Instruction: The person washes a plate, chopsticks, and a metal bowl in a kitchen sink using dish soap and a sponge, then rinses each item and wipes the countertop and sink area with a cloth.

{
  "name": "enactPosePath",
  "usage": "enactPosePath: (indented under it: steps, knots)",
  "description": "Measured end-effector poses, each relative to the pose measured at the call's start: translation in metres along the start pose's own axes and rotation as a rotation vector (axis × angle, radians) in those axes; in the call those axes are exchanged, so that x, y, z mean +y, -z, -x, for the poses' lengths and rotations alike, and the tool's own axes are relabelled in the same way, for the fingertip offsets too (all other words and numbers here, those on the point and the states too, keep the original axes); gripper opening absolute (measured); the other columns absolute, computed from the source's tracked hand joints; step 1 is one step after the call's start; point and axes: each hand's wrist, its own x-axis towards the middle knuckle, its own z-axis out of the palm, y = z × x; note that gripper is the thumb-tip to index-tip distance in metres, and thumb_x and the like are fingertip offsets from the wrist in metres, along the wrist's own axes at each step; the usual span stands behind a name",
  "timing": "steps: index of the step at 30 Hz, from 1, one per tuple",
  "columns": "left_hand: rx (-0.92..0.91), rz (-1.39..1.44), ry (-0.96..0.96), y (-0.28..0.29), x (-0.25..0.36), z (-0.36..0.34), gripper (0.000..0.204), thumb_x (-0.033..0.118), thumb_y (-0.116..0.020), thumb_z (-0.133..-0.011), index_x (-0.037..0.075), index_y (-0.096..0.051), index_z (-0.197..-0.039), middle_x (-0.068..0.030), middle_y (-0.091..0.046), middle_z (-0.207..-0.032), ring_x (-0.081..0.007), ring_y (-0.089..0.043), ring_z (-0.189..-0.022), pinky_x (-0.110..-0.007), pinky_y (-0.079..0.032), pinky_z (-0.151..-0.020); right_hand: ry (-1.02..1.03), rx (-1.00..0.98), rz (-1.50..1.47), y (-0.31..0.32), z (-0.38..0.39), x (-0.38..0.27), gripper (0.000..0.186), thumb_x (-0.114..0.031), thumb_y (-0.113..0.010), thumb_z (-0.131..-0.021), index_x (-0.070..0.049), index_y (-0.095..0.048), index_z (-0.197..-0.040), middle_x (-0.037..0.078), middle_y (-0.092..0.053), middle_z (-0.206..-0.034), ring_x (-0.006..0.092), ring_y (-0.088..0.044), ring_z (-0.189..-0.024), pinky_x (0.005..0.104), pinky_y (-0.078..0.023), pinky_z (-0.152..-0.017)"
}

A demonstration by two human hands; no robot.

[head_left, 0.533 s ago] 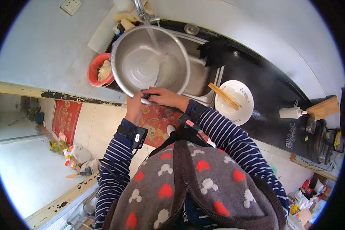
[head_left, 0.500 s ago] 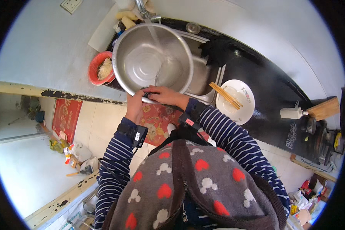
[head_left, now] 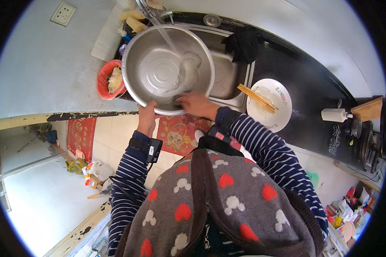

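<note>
A large steel basin (head_left: 137, 60) sits tilted over the sink (head_left: 223, 77), with water running into it from the tap (head_left: 143, 9). My left hand (head_left: 146, 115) grips the basin's near-left rim. My right hand (head_left: 194, 103) is inside the near edge, blurred, closed on a small dark scrubber (head_left: 178, 103) whose exact shape I cannot make out. Right of the sink, a white floral bowl (head_left: 275, 122) has wooden chopsticks (head_left: 256, 97) lying across it. A red container (head_left: 102, 83) with pale contents stands left of the basin.
A black cloth (head_left: 240, 45) drapes over the sink's back right. On the dark counter are a white bottle (head_left: 334, 115) and, farther right, a wooden board (head_left: 366, 109). A socket (head_left: 63, 13) is on the left wall. A red mat (head_left: 180, 137) lies on the floor below.
My right hand and the dark scrubber have moved right and down inside the basin, away from my left hand. My left hand stays on the rim.
</note>
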Motion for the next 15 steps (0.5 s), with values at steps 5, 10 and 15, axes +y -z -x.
enactPosePath:
  steps: [5, 10, 15]
  knots:
    - [-0.009, -0.07, -0.095, -0.015, 0.006, -0.007, 0.041, 0.003, -0.052, -0.086, -0.004, -0.049, -0.126, -0.0199, -0.063, -0.111, -0.0322, -0.072, -0.083, -0.043, -0.066, -0.061, -0.23, -0.262, 0.132, 0.043, 0.008, -0.015, 0.042, -0.028, -0.055, -0.095, -0.01, -0.064, -0.132, 0.018, -0.055, -0.144, 0.0339, -0.054, -0.13, 0.0478, -0.041, -0.106]
    - [-0.071, -0.028, 0.045, -0.014, 0.014, -0.017, 0.045, 0.002, -0.052, -0.085, -0.005, -0.044, -0.129, -0.0187, -0.063, -0.109, -0.0317, -0.072, -0.085, -0.043, -0.067, -0.062, 0.08, 0.211, -0.008, 0.022, 0.041, -0.045, 0.046, -0.027, -0.06, -0.09, -0.01, -0.06, -0.133, 0.014, -0.059, -0.14, 0.0348, -0.055, -0.126, 0.0545, -0.04, -0.102]
    - [-0.098, -0.019, 0.099, -0.015, 0.022, -0.023, 0.053, 0.001, -0.051, -0.086, 0.003, -0.037, -0.137, -0.0194, -0.059, -0.115, -0.0346, -0.071, -0.09, -0.046, -0.067, -0.064, -0.02, 0.283, 0.514, 0.039, 0.062, 0.001, 0.039, -0.021, -0.065, -0.085, -0.009, -0.063, -0.122, 0.017, -0.059, -0.135, 0.0334, -0.058, -0.119, 0.0495, -0.044, -0.096]
